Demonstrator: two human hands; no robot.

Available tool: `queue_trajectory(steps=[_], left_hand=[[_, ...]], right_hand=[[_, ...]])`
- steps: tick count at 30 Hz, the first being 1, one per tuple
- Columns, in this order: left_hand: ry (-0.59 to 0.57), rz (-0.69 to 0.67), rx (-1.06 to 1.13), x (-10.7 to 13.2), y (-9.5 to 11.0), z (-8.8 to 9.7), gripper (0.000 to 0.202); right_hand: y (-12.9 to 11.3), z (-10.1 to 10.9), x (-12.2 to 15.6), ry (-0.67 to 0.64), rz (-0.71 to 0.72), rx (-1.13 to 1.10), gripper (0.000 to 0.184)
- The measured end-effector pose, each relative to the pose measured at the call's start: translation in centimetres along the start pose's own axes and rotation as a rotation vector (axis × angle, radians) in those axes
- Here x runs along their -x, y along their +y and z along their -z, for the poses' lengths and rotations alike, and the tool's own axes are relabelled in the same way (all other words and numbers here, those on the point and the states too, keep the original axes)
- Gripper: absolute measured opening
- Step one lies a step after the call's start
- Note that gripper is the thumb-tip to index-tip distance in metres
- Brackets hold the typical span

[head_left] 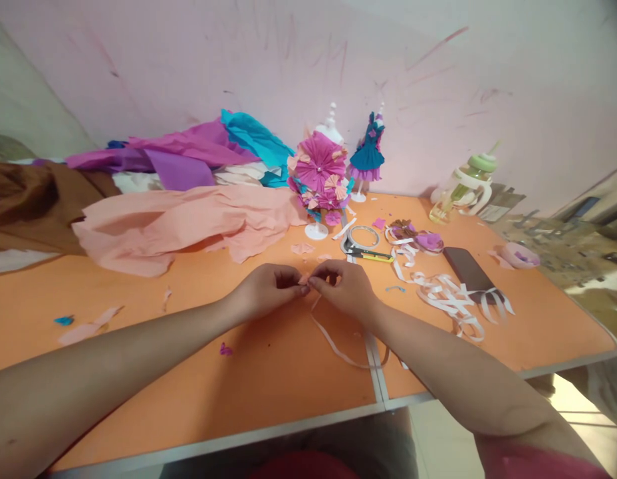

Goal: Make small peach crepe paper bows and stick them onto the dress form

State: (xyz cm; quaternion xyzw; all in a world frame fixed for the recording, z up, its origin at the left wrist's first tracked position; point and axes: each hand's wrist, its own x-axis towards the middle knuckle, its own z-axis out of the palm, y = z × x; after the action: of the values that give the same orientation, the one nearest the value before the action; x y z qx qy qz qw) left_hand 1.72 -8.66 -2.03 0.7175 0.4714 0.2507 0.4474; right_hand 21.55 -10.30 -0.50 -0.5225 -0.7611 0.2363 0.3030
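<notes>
My left hand (266, 291) and my right hand (344, 287) meet over the middle of the orange table (199, 372), fingertips pinched together on a small peach paper piece (304, 279). A thin white paper strip (338, 346) trails from under my right hand toward the table's front edge. Both hands are closed on the little piece. Just behind them stands a small white mannequin dressed in pink paper rosettes (319, 176).
Crepe paper sheets lie at the back left: peach (183, 223), purple (179, 159), teal (253, 136). A second doll in a teal paper dress (367, 156), a tape roll (363, 236), a cutter (371, 255), white strip curls (448, 299), a phone (468, 267) and a bottle (465, 183) sit right.
</notes>
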Motion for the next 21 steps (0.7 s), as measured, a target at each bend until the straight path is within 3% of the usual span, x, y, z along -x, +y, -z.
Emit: queue_trajectory(steps=[5, 13, 21], left_hand=[[-0.013, -0.049, 0.036, 0.1, 0.1, 0.0, 0.041], [0.178, -0.067, 0.007, 0.2, 0.3, -0.5, 0.037], [0.161, 0.007, -0.055, 0.4, 1.1, -0.3, 0.031]], right_hand=[[0.3, -0.2, -0.1, 0.019, -0.017, -0.048, 0.015], [0.1, -0.3, 0.1, 0.021, -0.021, -0.090, 0.014], [0.0, -0.3, 0.0, 0.053, -0.035, -0.130, 0.012]])
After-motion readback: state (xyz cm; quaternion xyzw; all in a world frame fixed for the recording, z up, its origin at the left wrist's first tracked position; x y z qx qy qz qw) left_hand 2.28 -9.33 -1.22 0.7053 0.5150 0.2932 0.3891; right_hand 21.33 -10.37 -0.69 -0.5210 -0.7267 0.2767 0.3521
